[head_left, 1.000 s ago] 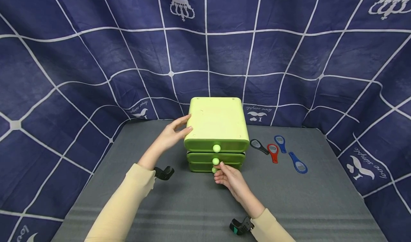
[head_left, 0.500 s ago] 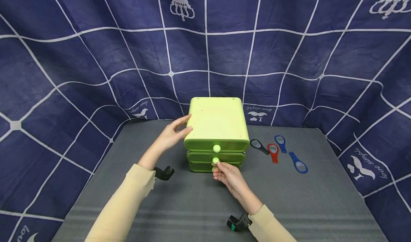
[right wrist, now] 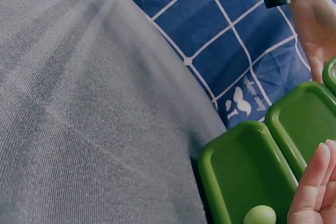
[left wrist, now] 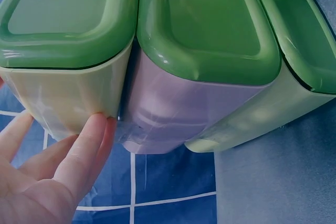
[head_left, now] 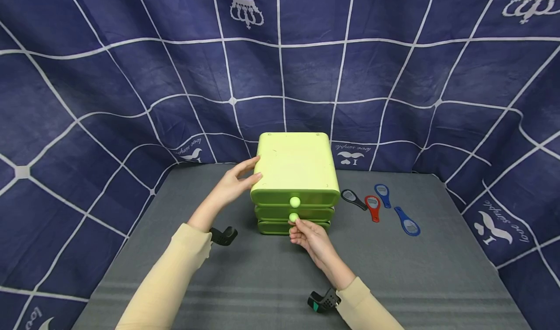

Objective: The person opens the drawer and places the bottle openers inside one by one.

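A stacked green drawer cabinet [head_left: 297, 162] stands on the grey cloth, with a pale top and three darker green fronts. Each front has a round light green knob. My left hand [head_left: 232, 186] rests its thumb and fingers against the cabinet's left side near the top; in the left wrist view its fingertips [left wrist: 96, 121] touch the pale side wall of the top unit. With thumb and forefinger my right hand [head_left: 317, 245] pinches the middle drawer's knob [head_left: 293, 217]. Its other fingers partly cover the bottom knob [right wrist: 260, 215], which shows in the right wrist view.
Right of the cabinet lie several flat bottle openers: a black one [head_left: 353, 199], a red one [head_left: 373, 208] and blue ones, including a blue opener [head_left: 407, 221] farthest right. A dark blue curtain [head_left: 306, 72] with white lines encloses the back and sides.
My right thumb and forefinger have closed on the middle knob, and that knob sits slightly higher in view. The right wrist has shifted a little up and left. My left hand has stayed put.
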`<state>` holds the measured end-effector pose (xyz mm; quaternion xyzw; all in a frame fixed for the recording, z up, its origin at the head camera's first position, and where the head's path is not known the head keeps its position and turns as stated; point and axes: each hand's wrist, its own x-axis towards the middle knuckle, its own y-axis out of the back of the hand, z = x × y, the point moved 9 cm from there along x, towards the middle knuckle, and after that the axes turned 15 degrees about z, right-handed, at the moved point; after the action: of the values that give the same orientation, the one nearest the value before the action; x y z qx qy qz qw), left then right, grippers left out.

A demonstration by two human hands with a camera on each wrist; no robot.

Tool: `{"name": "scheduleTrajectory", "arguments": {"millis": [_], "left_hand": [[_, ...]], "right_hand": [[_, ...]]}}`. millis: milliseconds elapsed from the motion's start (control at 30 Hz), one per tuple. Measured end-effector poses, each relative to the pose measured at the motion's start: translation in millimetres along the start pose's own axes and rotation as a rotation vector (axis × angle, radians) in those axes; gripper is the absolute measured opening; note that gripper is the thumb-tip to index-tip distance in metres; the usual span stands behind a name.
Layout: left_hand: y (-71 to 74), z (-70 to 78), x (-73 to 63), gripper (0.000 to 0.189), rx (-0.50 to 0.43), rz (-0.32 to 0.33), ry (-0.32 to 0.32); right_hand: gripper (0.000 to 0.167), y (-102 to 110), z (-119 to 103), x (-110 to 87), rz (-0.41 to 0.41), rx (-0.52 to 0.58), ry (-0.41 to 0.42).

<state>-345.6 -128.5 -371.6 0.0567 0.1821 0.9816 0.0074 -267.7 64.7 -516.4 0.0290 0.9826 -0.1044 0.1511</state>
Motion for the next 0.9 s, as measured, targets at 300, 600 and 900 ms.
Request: {"name": "scheduleTrajectory", "arguments": {"millis": [300, 600, 900], "left_hand": [[1.1, -0.2, -0.2, 0.061, 0.007, 0.003, 0.011], [1.6, -1.0, -0.5, 0.061, 0.029, 0.009, 0.005], [0.1, -1.2, -1.4, 0.062, 0.032, 0.007, 0.02]], "right_hand": [[0.053, 6, 15, 1.9, -0.028, -0.061, -0.014], [0.05, 19, 46, 0.6, -0.042, -0.054, -0.163], [0.055, 15, 51, 4.9, -0.039, -0.024, -0.188]]}}
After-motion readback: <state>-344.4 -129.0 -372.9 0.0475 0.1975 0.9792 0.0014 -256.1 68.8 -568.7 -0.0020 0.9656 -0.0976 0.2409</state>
